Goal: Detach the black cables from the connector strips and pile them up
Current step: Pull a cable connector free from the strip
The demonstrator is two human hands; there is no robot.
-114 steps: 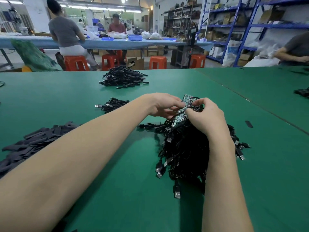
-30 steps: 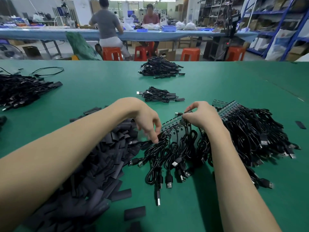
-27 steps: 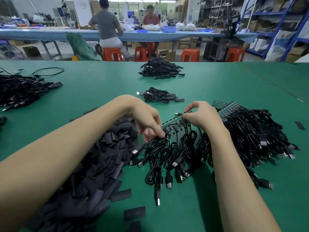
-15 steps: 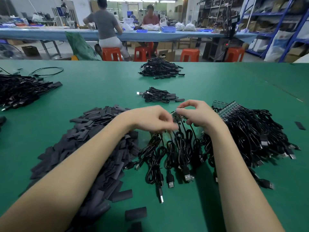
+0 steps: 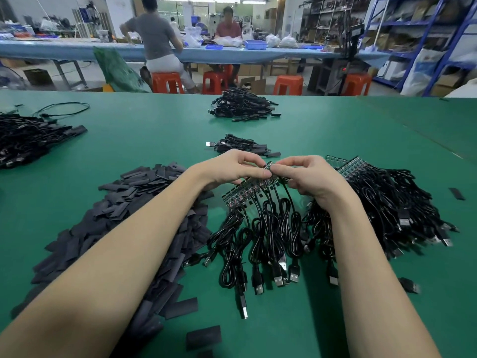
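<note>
Both hands meet over the middle of the green table. The left hand and right hand each pinch the far end of a connector strip with curled fingers, thumbs almost touching. The strip slants down to the near left, and black cables hang from it, fanning toward the near edge with their plugs lying on the table.

Just right of the right wrist lies a big heap of cabled strips. To the left, under the left forearm, spreads a pile of flat black sleeves. Open green surface remains between the hands and 2 small cable piles farther off.

Beyond the far edge stand orange stools, a long blue bench with 2 seated people, and blue shelving at right.
</note>
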